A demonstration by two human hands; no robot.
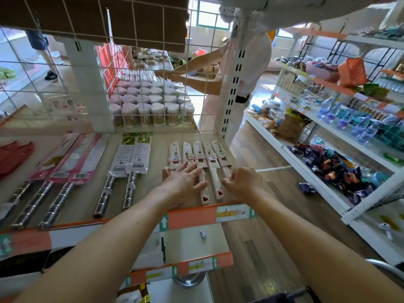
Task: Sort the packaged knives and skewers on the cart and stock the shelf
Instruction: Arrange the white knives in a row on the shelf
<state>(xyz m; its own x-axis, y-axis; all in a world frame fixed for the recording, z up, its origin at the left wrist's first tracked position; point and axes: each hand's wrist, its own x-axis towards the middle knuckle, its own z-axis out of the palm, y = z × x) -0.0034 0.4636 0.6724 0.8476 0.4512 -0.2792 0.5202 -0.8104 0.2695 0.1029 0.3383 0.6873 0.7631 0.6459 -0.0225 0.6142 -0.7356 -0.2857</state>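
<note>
We are at the stocking step, tidying a row of small white-handled knives in white card sleeves point(200, 159) at the right end of the beige shelf board with its orange price strip point(192, 215). Our left hand point(183, 180) lies flat with fingers spread over the handles of the leftmost knives in that row, pressing rather than grasping anything. Our right hand point(240, 182) is curled at the handle of the rightmost knife, and we cannot tell whether the fingers actually pinch it or only nudge it. Further left on the same shelf lie two steel-handled knives in grey card packs point(129, 165) and three steel-handled knives in pink card packs point(63, 169), already laid out in parallel. The cart is not in view. We judge this group to be nearly placed; the next move calls for squaring the five small knives so their handles line up near the shelf's front edge and the spacing is even, then reaching back for more stock.
</note>
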